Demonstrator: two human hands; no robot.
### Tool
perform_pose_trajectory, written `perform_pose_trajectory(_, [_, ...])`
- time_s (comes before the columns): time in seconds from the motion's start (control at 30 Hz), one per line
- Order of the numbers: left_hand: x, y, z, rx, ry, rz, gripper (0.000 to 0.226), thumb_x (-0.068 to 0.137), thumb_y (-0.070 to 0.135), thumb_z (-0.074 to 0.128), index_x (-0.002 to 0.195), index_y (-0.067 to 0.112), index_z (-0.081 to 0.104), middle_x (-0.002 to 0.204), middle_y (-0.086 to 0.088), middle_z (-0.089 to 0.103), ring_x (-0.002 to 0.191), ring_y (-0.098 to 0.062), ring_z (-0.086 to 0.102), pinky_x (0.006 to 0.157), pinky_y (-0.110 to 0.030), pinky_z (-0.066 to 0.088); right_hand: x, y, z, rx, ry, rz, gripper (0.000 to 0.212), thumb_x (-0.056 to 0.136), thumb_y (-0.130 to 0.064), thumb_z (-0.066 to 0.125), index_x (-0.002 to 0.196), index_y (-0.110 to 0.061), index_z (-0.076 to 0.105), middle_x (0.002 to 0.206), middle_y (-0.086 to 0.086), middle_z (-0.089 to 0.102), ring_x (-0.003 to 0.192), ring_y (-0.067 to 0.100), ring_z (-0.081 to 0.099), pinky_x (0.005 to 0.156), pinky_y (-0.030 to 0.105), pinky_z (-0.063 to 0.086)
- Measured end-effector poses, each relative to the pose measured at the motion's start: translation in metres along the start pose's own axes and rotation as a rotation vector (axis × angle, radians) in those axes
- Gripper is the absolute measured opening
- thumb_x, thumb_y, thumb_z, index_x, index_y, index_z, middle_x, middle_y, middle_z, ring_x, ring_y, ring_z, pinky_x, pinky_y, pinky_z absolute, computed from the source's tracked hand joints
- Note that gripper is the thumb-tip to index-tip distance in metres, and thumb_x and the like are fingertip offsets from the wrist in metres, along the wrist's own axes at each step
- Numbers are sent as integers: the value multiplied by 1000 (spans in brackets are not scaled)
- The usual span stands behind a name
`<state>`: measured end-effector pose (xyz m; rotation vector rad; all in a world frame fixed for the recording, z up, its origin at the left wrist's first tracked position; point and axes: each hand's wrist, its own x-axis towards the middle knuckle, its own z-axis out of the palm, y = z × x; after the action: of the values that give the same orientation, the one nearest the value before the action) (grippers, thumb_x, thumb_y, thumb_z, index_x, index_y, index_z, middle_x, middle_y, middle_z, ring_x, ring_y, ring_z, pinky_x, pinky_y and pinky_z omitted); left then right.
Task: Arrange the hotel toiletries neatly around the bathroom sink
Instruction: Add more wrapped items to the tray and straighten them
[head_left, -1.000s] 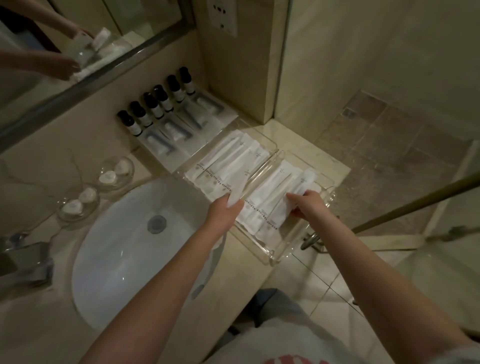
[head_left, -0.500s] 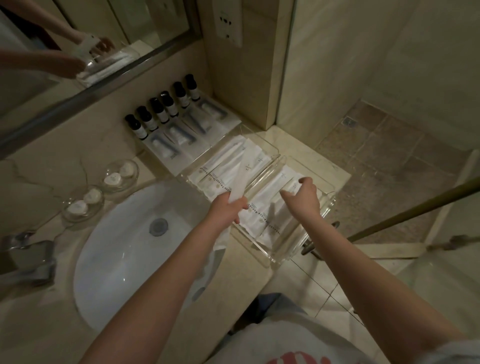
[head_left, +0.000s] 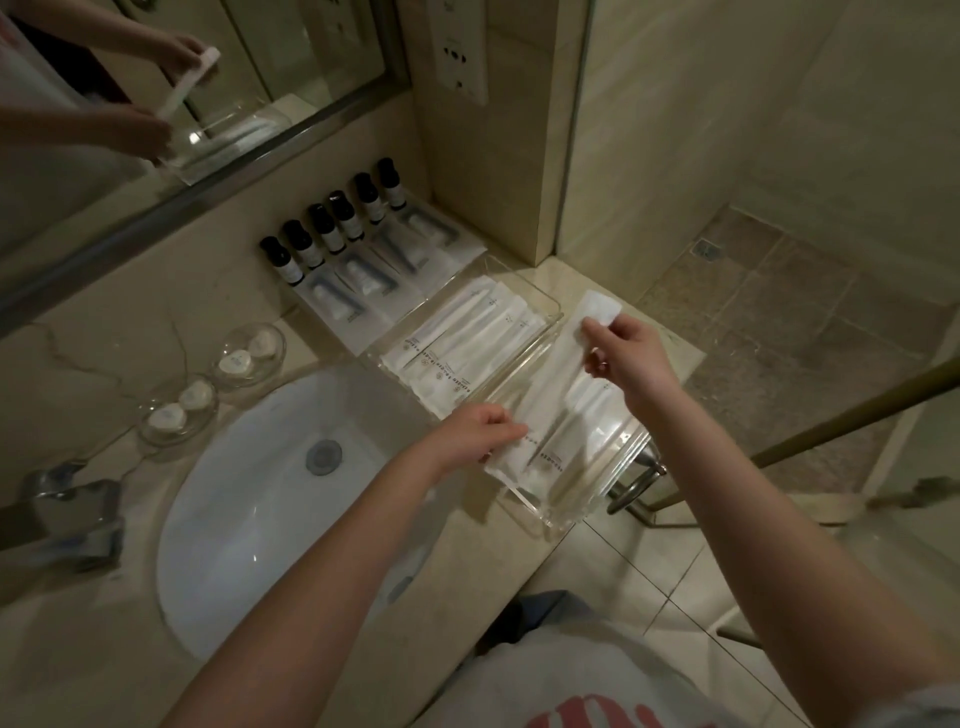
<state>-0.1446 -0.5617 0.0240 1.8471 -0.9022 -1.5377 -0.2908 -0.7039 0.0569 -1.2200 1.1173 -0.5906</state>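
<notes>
Head view is showing a person standing at a bathroom table (head_left: 67, 649) and holding one long white packet (head_left: 558, 369) by its two ends. The left hand (head_left: 483, 434) is pinching the near end, its fingers (head_left: 511, 431) clamped on the wrapper, while the right hand (head_left: 628, 358) is gripping the far end with its fingers (head_left: 597, 325) curled onto the top edge. The packet is hanging slanted above the near clear tray (head_left: 566, 514), which is holding more white packets lying lengthwise. Just beyond it, the far clear tray (head_left: 550, 306) is carrying a flat row of similar packets. Behind that, flat sachets (head_left: 374, 275) are lying side by side, and a row of dark-capped bottles (head_left: 332, 228) is standing upright along the wall. Two glass dishes (head_left: 249, 348) with small round soaps are sitting near the rim of the white sink (head_left: 234, 519), and a tap (head_left: 72, 514) is showing at the left edge. The mirror (head_left: 156, 78) is reflecting both hands and the packet.
</notes>
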Motion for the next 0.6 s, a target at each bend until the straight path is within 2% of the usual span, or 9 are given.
perform_pose_trajectory(0.07, [6,-6,9,116,85,11,12,87,27,61,94,17,64,91,1,64,91,-18,60,87,-38,50,6,10,-18,-83,73,18,13,92,-18,56,80,-13,62,70,5,60,51,15,53,56,28,46])
perform_pose_trajectory(0.17, [15,-7,27,424,211,111,31,89,20,57,118,12,59,122,-5,60,113,-19,55,96,-32,43,10,27,-41,-171,154,66,14,92,-17,55,81,-11,61,67,6,58,52,16,51,55,28,44])
perform_pose_trajectory(0.3, [27,-15,55,741,87,193,50,90,26,54,138,19,41,149,-5,34,140,-23,25,114,-40,25,13,42,-54,-209,212,166,17,93,-15,53,93,0,61,63,8,54,52,17,49,55,29,43])
perform_pose_trajectory(0.4, [35,-27,72,972,33,204,59,92,31,48,146,28,23,158,1,11,147,-22,0,117,-49,9,17,54,-54,-259,248,233,24,91,-15,55,102,6,60,62,10,56,57,21,54,69,38,52])
perform_pose_trajectory(0.47, [38,-31,75,1043,38,220,60,94,25,45,147,30,17,159,3,5,147,-22,-7,117,-49,4,21,61,-52,-333,270,269,27,88,-16,60,106,4,58,73,13,62,68,26,63,80,43,56])
perform_pose_trajectory(0.53, [39,-32,72,1077,40,238,61,94,19,43,147,30,15,159,4,3,146,-21,-9,117,-49,2,23,67,-50,-498,290,289,35,85,-24,65,111,-3,55,93,14,65,82,30,67,79,44,57])
perform_pose_trajectory(0.6, [39,-34,69,1098,43,253,61,94,17,42,147,30,15,159,4,4,147,-21,-9,118,-49,2,21,68,-48,-745,286,265,47,82,-34,67,118,-8,50,105,11,63,92,30,64,79,44,56])
